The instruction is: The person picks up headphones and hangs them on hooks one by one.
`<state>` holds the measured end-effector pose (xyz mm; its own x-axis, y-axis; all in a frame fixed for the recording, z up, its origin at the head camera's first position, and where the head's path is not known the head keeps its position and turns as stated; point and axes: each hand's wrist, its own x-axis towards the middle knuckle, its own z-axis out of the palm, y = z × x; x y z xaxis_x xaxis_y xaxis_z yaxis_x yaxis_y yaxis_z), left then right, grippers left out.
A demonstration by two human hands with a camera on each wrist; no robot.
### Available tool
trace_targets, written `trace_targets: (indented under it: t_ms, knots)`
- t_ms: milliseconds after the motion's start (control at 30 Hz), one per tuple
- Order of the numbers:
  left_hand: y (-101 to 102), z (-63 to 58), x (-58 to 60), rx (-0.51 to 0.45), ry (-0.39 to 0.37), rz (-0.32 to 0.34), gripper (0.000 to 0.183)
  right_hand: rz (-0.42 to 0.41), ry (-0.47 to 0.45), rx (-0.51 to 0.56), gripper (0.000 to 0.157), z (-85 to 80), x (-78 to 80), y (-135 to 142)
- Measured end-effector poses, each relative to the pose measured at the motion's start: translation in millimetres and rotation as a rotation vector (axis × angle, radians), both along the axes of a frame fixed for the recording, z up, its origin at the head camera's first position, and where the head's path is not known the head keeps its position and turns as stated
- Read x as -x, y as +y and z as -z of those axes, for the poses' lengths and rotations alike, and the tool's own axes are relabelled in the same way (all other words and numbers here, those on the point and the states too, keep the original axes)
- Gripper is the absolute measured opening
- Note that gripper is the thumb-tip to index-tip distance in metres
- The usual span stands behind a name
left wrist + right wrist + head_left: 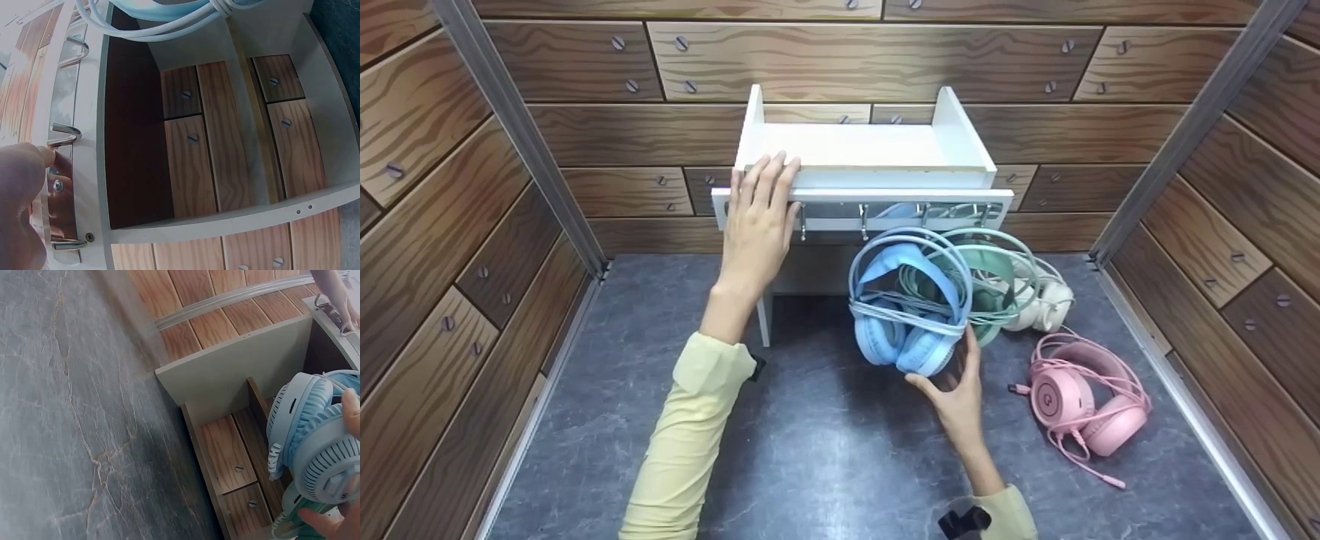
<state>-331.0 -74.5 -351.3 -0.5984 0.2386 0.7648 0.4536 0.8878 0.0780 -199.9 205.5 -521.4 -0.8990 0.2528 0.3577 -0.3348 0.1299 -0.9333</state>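
Observation:
My right hand [960, 405] holds blue headphones [877, 339] by an ear cup, with thumb and fingers spread around it. Their cable is wrapped across the front, and the double headband stands just below the hook rail. My left hand [757, 236] rests on the left end of the white rack's front rail [900, 196], fingers laid over the top. Metal hooks [864, 221] line that rail; the left wrist view shows one hook [66, 135] close to the left fingers. Green headphones [988, 259] hang behind the blue ones, partly hidden by them. White headphones [1046, 304] are farther right.
Pink headphones [1061, 397] lie on the dark marbled floor [810, 450] at the right, their cable loosely coiled. The rack has a white top shelf [847, 146] with raised sides. Wood-patterned walls [877, 60] enclose the space on three sides.

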Motion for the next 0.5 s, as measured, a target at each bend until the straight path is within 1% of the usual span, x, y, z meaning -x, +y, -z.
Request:
trace_targets:
  t_ms: [67, 167, 333, 433, 500]
  knots:
    - [0, 0.3, 0.0, -0.003, -0.001, 0.004, 0.051, 0.012, 0.023, 0.013, 0.101, -0.7, -2.3, 2]
    - [0, 0.5, 0.1, -0.006, -0.007, 0.005, 0.051, 0.039, 0.076, 0.031, 0.089, -2.3, -6.2, 5]
    - [0, 0.5, 0.7, -0.004, -0.006, 0.001, 0.052, 0.109, 0.205, 0.038, 0.056, -4.8, -14.6, 10]
    - [0, 0.5, 0.8, -0.004, -0.001, 0.000, 0.052, 0.160, 0.254, 0.014, 0.037, -6.6, -18.7, 12]
    - [0, 0.4, 0.9, -0.007, -0.001, 0.003, 0.052, 0.167, 0.281, -0.001, 0.029, -7.8, -20.4, 14]
